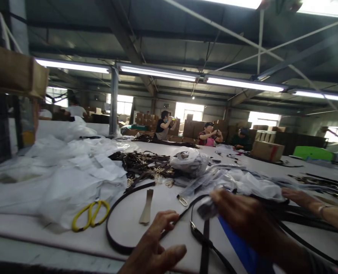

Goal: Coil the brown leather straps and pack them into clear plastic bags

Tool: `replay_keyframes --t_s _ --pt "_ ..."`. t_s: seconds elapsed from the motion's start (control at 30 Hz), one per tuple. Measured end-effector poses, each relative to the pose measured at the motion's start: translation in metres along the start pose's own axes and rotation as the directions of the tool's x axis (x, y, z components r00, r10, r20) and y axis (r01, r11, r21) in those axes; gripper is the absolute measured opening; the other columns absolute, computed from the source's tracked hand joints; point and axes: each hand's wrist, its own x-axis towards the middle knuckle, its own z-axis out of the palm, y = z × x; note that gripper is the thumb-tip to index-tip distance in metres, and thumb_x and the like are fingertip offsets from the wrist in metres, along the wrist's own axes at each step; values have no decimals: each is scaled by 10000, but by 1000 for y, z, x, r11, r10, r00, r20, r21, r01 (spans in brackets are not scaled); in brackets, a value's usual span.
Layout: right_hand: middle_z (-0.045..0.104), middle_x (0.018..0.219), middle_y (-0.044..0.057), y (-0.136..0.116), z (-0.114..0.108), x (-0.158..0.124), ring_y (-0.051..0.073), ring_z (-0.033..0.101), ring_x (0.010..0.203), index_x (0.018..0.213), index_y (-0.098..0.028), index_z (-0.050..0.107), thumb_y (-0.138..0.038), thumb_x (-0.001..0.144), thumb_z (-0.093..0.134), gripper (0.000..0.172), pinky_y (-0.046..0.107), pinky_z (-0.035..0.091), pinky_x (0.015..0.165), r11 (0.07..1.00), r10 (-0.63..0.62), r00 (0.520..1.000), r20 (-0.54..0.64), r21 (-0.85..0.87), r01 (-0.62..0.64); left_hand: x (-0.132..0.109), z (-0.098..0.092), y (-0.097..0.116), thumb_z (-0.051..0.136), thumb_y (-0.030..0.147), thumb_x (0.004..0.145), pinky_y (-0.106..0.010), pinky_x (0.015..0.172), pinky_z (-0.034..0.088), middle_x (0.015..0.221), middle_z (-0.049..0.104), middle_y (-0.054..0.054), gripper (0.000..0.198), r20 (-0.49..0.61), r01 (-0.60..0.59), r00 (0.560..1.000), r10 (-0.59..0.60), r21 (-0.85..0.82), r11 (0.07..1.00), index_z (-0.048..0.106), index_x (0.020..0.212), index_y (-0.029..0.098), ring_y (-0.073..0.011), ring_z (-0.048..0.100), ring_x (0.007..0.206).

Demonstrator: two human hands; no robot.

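Observation:
My left hand (157, 243) is at the table's near side, thumb and fingers apart. Its fingertips lie over a dark strap (109, 228) that curves in a loop to the left; whether they press on it is unclear. Blurred by motion, my right hand (243, 217) pinches a small shiny grey thing (207, 208) whose kind I cannot make out. Below it are a strap with a metal buckle (193, 227) and a blue piece (237, 243), partly hidden by my wrist. A metal clasp (182, 200) and a flat beige strip (146, 207) lie between the straps.
Yellow-handled scissors (91, 217) lie left, partly under white plastic sheeting (72, 182). Behind are piled dark straps with gold hardware (146, 163) and clear bags (190, 161). Another person's hand (297, 196) reaches in from the right. A cardboard box (267, 151) and several people stand farther back.

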Motion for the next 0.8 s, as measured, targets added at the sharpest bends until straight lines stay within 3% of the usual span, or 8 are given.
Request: replay_keyframes --t_s 0.03,0.1,0.2,0.27,0.37,0.53,0.67,0.8 --pt "748 1029 116 36 -2 14 195 696 712 1117 -187 692 -66 985 432 316 284 496 615 985 158 986 49 -81 -154 1 -13 -7 700 534 821 -316 756 516 1349 617 -85 610 -48 53 998 -51 48 997 609 1380 306 -223 620 903" --pt "715 1115 190 104 -3 48 266 697 794 1103 -175 707 -24 935 422 364 353 491 656 860 484 874 47 -208 -466 4 -40 -21 649 481 847 -335 789 500 1248 670 -68 445 -120 98 990 -80 154 983 689 1238 270 -227 621 892" --pt "633 1258 282 153 13 100 388 657 1061 1230 -135 672 1 913 385 448 530 469 842 795 591 806 35 -194 -575 16 -79 -41 589 429 875 -334 786 475 1193 699 -63 265 -194 56 981 8 325 944 736 977 233 -249 629 965" --pt "659 1230 252 136 43 130 377 647 1092 1231 -140 679 -54 951 433 382 533 455 908 819 574 798 183 -106 -564 26 -102 -50 577 423 882 -356 801 466 1120 718 -64 263 -269 102 963 17 422 901 740 967 235 -263 639 971" --pt "744 1005 106 58 108 157 263 698 924 1067 -183 738 -238 947 662 152 369 525 828 875 378 789 484 90 -475 41 -123 -61 582 421 893 -388 872 460 1032 733 -51 251 -315 171 949 -7 498 850 745 968 245 -274 649 992" --pt "714 1110 62 -50 200 169 200 703 940 1141 -155 683 -376 1001 672 261 397 603 838 862 123 683 720 264 -434 55 -141 -79 558 331 918 -403 963 462 1107 715 -61 193 -298 140 950 100 686 714 707 1000 238 -280 629 1091" --pt "690 1209 83 -58 228 172 225 697 1025 1220 -166 662 -349 1017 652 273 428 601 888 844 171 678 715 249 -476 63 -162 -105 493 272 940 -416 965 481 1221 701 -132 291 -287 160 940 182 846 508 675 1152 192 -325 594 1184" --pt "702 1187 76 -52 230 177 227 700 1027 1183 -155 677 -345 1012 661 256 436 596 901 828 208 716 667 270 -492 75 -176 -130 454 195 883 -378 961 475 1196 740 -105 297 -282 200 955 95 844 498 665 1090 222 -284 671 1111"
